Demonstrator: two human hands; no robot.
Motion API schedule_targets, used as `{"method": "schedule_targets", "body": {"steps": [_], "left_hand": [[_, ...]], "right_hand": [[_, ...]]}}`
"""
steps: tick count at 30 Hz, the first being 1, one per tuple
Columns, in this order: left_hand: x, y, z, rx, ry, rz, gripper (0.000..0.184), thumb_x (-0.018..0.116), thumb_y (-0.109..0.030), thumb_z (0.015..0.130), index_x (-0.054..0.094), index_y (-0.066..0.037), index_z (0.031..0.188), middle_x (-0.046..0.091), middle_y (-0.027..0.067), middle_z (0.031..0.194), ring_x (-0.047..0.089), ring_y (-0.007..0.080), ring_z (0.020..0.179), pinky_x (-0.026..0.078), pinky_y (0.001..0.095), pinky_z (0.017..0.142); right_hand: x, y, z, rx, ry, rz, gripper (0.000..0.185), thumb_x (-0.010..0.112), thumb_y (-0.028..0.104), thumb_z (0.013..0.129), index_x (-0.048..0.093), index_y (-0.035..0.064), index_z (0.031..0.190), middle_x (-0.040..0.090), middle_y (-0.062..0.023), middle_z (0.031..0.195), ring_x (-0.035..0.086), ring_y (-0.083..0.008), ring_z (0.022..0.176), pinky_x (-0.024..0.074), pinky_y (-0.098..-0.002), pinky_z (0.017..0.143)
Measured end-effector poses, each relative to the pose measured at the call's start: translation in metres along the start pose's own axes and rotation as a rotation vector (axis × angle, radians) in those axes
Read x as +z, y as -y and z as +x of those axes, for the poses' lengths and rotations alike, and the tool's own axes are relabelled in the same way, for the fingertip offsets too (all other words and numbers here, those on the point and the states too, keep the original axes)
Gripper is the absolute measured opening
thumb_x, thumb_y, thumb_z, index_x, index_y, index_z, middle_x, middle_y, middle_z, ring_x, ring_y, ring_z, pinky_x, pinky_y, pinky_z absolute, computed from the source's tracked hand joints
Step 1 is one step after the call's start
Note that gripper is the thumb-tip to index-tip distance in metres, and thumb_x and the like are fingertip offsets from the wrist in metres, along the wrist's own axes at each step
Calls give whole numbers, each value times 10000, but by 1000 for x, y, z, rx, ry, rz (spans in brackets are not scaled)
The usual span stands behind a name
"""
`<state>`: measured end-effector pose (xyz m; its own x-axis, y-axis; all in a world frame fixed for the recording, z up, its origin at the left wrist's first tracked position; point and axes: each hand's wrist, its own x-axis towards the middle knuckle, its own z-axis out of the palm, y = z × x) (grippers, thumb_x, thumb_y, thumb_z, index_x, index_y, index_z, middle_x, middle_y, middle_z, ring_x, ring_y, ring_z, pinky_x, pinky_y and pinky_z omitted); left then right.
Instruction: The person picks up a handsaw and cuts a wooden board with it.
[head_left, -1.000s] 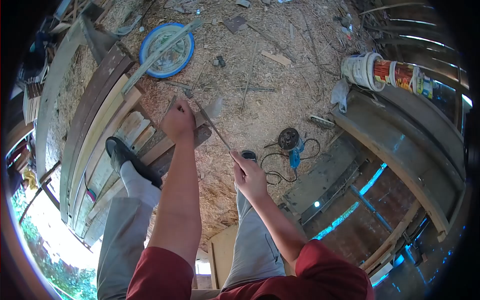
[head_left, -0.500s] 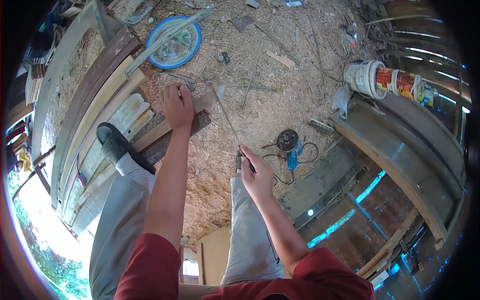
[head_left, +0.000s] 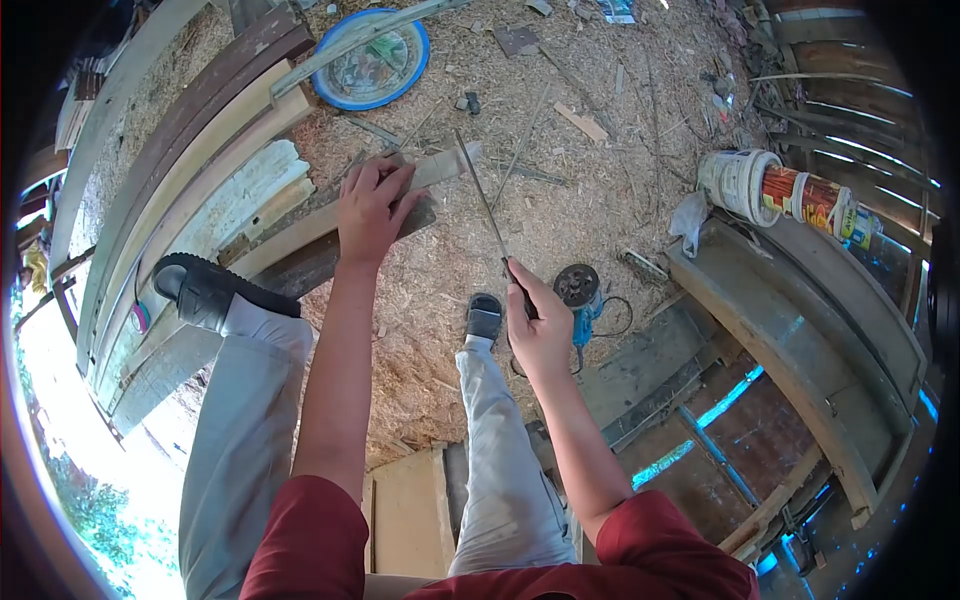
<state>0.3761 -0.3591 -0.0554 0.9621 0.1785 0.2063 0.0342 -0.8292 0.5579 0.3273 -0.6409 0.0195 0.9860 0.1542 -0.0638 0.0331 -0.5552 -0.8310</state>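
My left hand (head_left: 372, 212) is closed over a narrow wooden board (head_left: 437, 170), near its far end. That end is pale and points to the right. My right hand (head_left: 541, 328) grips the dark handle of a hand saw (head_left: 483, 200). Its long blade appears nearly edge-on, so the teeth cannot be made out. The blade points up and away, its upper part close beside the board's pale end; whether they touch I cannot tell. My left shoe (head_left: 225, 290) rests on the boards, nearer to me than my left hand.
Several long planks (head_left: 165, 165) lie at the left. A blue-rimmed basin (head_left: 420, 75) stands beyond, with a wood strip across it. A blue angle grinder (head_left: 583, 300) with its cord lies right of my right hand. A white bucket (head_left: 738, 188) sits farther right. Shavings cover the ground.
My right hand and the saw have shifted right and slightly toward me, with more of the blade now showing. My left hand has moved a little right, its thumb spread wider. The view has shifted.
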Motion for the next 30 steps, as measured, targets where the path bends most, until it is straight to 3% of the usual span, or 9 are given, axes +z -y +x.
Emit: {"method": "schedule_targets", "body": {"steps": [4, 7, 11, 17, 19, 22, 26, 30], "left_hand": [[-4, -1, 7, 40, -51, 51, 248, 827, -265, 918, 820, -90, 1094, 723, 62, 1038, 691, 289, 985, 565, 432, 853], [-5, 3, 17, 35, -49, 89, 213, 796, -284, 951, 810, -88, 1032, 726, 59, 1021, 700, 290, 963, 564, 445, 836], [-12, 4, 24, -26, 36, 75, 212, 780, -295, 964, 789, -89, 1011, 713, 66, 985, 700, 307, 939, 559, 456, 810], [-9, 8, 20, 73, -22, 118, 267, 772, -359, 967, 758, -93, 988, 706, 54, 889, 701, 317, 859, 565, 464, 770], [-6, 9, 22, -35, 104, 63, 288, 755, -380, 982, 744, -92, 976, 702, 79, 889, 712, 338, 848, 567, 477, 729], [-7, 10, 25, -81, 112, 14, 291, 747, -387, 992, 736, -97, 985, 699, 103, 867, 718, 353, 820, 567, 488, 697], [-10, 11, 30, -126, 151, -40, 291, 751, -392, 992, 736, -102, 979, 711, 121, 858, 719, 365, 818, 569, 495, 706], [-8, 10, 35, -207, 228, -84, 329, 758, -424, 984, 744, -96, 977, 744, 138, 896, 729, 376, 851, 572, 496, 722]], "right_hand": [[6, 6, 5, -11, 17, 47, 335, 714, 35, 992, 766, 57, 1323, 802, -183, 1118, 788, -299, 922, 603, -353, 805], [9, 13, 11, -4, 32, 33, 339, 714, 30, 990, 764, 54, 1325, 803, -183, 1107, 784, -296, 903, 598, -346, 793], [20, 15, 23, -13, 8, 82, 343, 714, 35, 991, 761, 53, 1331, 803, -183, 1100, 784, -293, 898, 598, -342, 784], [34, 19, 32, -22, -4, 87, 327, 709, 50, 997, 767, 64, 1319, 801, -186, 1090, 781, -295, 891, 600, -368, 783], [35, 21, 35, -23, 4, 75, 325, 709, 51, 997, 769, 67, 1316, 797, -187, 1072, 776, -294, 875, 597, -372, 773], [39, 17, 41, -32, 2, 58, 321, 709, 56, 998, 772, 73, 1313, 788, -188, 1036, 763, -290, 837, 589, -373, 752], [36, 18, 46, 76, 47, 72, 321, 716, 71, 999, 774, 81, 1315, 785, -183, 1007, 746, -271, 796, 581, -356, 732], [36, 17, 52, 32, 8, 80, 324, 720, 77, 1000, 773, 80, 1320, 788, -177, 1004, 741, -257, 784, 579, -355, 728]]}}
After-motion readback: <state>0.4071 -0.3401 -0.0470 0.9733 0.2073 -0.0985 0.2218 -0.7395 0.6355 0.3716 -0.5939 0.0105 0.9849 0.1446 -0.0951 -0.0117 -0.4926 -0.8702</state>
